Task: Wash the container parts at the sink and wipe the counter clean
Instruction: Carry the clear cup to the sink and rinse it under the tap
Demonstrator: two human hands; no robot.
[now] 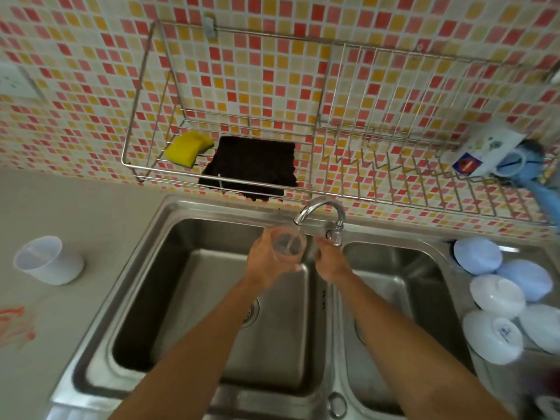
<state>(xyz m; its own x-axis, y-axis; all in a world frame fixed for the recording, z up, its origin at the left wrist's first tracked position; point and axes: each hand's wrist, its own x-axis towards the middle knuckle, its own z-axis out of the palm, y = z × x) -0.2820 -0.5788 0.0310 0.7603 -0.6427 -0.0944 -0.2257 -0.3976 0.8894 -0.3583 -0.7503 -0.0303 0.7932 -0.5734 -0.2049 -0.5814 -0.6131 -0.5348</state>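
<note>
You are rinsing: left hand (266, 262) gripping the cup (288, 244) under the tap (321, 212); right hand (328, 262) fingers unclear. Next, rotating it.

Warm dim light, soft blur, edges warped

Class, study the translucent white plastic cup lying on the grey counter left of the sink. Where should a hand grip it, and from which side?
Grip the translucent white plastic cup around its side wall at mid-height, coming from above. It lies tipped on the grey counter, its mouth facing left, so the rounded wall is exposed on top and fingers can wrap it.
</note>
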